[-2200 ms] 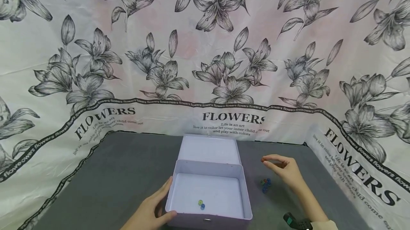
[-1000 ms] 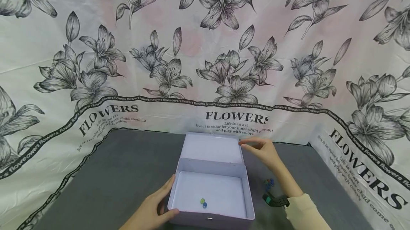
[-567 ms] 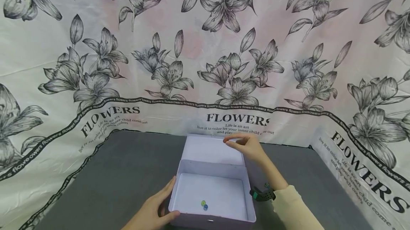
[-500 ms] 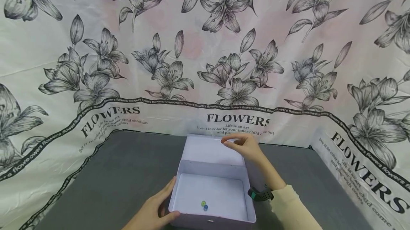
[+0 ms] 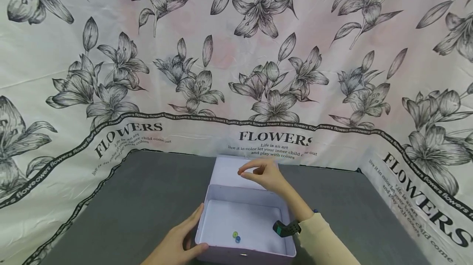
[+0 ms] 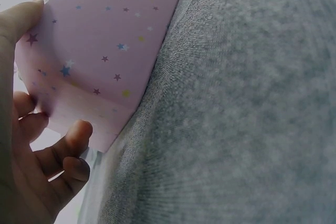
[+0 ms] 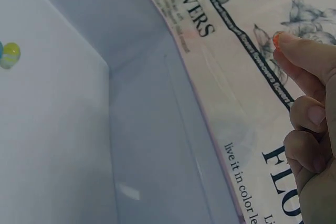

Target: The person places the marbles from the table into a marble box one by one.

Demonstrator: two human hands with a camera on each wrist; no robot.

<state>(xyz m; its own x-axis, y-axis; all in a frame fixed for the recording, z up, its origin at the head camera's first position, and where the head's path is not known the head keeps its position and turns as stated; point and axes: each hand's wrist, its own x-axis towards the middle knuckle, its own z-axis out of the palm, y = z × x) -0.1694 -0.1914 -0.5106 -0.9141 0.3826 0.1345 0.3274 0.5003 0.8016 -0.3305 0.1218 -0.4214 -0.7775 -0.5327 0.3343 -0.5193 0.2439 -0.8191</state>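
My left hand grips the left front corner of an open tin box, pale lilac inside. In the left wrist view, the box's pink outer wall with small stars lies against the thumb and fingers. Between thumb and index finger, my right hand pinches a small orange-red marble, held up over the box's opened lid. A green marble and a blue marble lie together on the box floor near its front.
The dark grey table extends to both sides of the box. A blue marble peeks out beside the right forearm, which hides others there. A floral cloth hangs behind. The right wrist wears a dark watch.
My right hand has carried the orange-red marble leftward from the table's right side to over the box's lid. The left hand keeps its grip on the box.
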